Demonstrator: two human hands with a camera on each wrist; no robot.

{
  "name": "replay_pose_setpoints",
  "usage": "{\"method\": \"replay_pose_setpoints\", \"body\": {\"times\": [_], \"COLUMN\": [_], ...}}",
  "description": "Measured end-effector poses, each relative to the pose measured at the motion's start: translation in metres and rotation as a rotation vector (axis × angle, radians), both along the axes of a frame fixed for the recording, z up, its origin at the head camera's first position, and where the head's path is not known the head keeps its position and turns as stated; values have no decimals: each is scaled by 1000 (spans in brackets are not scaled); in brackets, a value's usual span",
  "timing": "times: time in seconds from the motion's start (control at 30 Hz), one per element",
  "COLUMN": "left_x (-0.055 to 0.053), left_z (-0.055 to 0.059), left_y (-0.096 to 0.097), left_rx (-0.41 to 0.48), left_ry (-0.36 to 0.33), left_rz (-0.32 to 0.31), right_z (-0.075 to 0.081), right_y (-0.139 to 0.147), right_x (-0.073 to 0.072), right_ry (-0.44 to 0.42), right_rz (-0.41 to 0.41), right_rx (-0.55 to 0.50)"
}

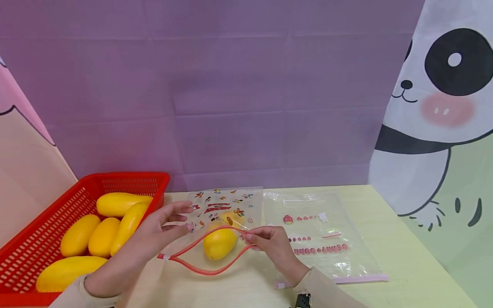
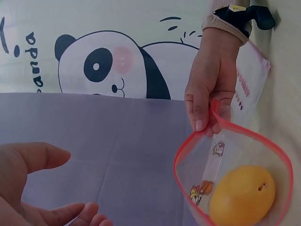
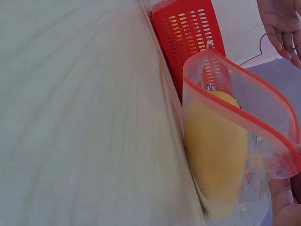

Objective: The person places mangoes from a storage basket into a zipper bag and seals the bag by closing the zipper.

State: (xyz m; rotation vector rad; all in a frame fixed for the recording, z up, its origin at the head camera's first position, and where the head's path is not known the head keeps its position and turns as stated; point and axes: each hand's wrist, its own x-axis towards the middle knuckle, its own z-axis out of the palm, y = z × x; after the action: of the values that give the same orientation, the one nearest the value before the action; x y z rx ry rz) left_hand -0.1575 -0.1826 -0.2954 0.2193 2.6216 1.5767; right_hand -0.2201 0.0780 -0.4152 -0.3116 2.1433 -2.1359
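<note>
A clear zip bag (image 1: 239,200) with printed cartoon figures and a red zip edge lies on the table, its mouth spread wide. Inside rests one yellow mango (image 1: 219,246), its rounded end toward the mouth. At the right end of the mouth, my right hand (image 1: 274,247) pinches the red edge between thumb and fingers. My left hand (image 1: 159,229) hovers left of the bag's mouth, fingers apart and holding nothing. In the left wrist view its thumb and fingers (image 2: 44,157) stand away from the bag. The white slider (image 1: 166,257) sits at the left end of the zip.
A red perforated basket (image 1: 131,175) with several yellow mangoes (image 1: 78,235) stands at the left, partly behind my left forearm. On the right lies a flat clear bag (image 1: 327,263) with strawberry prints and a pink-purple zip edge. A purple cloth (image 1: 231,107) hangs behind the table.
</note>
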Motion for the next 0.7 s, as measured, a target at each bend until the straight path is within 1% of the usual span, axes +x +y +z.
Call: {"method": "replay_pose_setpoints", "body": {"times": [0.17,0.23,0.3,0.47,0.63,0.7], "left_x": [-7,-10,-15,-23,-30,-33], "left_z": [3,4,5,10,13,12], "left_y": [-10,-14,-19,-31,-45,-53], "left_rx": [-51,-83,-96,-99,-145,-157], "left_ry": [37,40,36,55,94,94], "left_rz": [42,67,82,108,151,150], "right_z": [0,0,0,0,1,1], "right_y": [0,0,0,0,0,0], "right_x": [0,0,0,-1,0,1], "right_ry": [-1,-1,0,-6,-4,1], "right_rz": [-1,-2,1,7,12,13], "right_rx": [-6,-7,-15,-30,-36,-37]}}
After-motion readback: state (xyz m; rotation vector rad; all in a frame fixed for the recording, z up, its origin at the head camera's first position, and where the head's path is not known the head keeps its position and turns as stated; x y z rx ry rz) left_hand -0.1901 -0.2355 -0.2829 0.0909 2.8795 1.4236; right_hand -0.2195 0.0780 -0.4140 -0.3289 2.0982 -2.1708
